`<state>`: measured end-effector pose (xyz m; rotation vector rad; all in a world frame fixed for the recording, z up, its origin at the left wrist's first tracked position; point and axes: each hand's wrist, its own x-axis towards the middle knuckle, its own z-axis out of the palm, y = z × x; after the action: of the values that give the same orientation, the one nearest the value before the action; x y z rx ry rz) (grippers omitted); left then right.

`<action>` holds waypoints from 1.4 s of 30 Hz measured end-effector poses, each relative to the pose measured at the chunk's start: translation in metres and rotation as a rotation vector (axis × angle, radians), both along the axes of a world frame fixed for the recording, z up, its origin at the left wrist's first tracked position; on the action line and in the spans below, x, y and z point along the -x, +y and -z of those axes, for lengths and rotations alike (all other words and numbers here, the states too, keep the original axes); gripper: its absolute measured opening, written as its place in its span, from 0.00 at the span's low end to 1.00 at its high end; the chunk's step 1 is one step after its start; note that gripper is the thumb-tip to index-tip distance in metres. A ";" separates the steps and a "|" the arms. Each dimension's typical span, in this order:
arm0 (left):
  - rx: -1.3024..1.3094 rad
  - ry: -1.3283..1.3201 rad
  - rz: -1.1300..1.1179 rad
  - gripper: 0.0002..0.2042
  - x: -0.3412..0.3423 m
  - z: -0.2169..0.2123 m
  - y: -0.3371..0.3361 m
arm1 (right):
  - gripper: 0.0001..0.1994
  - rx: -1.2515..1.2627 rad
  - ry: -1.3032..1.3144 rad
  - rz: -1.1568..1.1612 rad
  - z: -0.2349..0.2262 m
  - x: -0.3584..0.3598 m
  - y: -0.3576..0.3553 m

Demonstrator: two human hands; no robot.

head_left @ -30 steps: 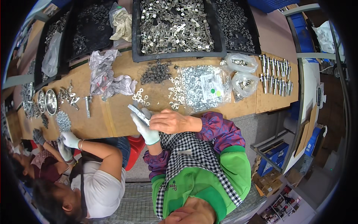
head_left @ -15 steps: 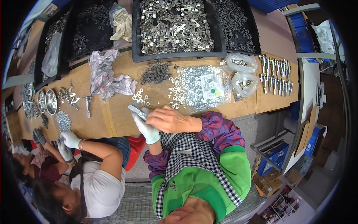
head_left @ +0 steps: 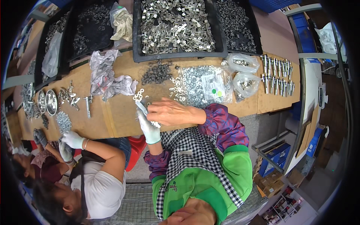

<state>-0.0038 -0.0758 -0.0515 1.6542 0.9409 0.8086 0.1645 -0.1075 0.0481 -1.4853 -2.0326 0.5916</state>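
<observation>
In a white glove, my left hand (head_left: 150, 131) is closed on a flat, pale grey metal piece (head_left: 141, 107), whose end sticks up past the fingertips. My bare right hand (head_left: 170, 111) lies over it from the right with bent fingers against the piece; what its fingertips grip is hidden. A few small white washers (head_left: 155, 124) show between the right hand and the left palm. Loose white washers (head_left: 139, 95) lie on the cardboard-covered table (head_left: 123, 116) just beyond, with a pile of dark rings (head_left: 156, 73) behind them.
A large black tray (head_left: 180, 56) of metal fittings stands at the back. A clear bag of washers (head_left: 198, 77) and small bags of parts (head_left: 245, 83) lie right, before rows of assembled metal fittings (head_left: 277, 75). Crumpled paper (head_left: 108, 77) lies left, near a co-worker's gloved hand (head_left: 73, 140).
My right hand has shifted slightly up and flattened over the left. The metal piece has tilted and moved slightly right. White washers now show under my right hand.
</observation>
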 end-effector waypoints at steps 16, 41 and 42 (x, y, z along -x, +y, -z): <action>0.706 -0.450 -0.096 0.23 -0.026 -0.054 0.007 | 0.10 -0.606 -0.235 0.302 0.020 0.026 -0.032; 0.919 -0.465 -0.103 0.25 -0.033 -0.050 0.004 | 0.07 -0.750 -0.102 -0.122 0.043 -0.010 -0.020; 0.920 -0.464 -0.103 0.25 -0.034 -0.051 0.003 | 0.07 -0.750 -0.102 -0.122 0.043 -0.011 -0.020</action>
<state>0.0298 -0.0724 -0.0007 0.5940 0.8693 0.6350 0.1751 -0.1273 0.0053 -0.9540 -2.0889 -0.2109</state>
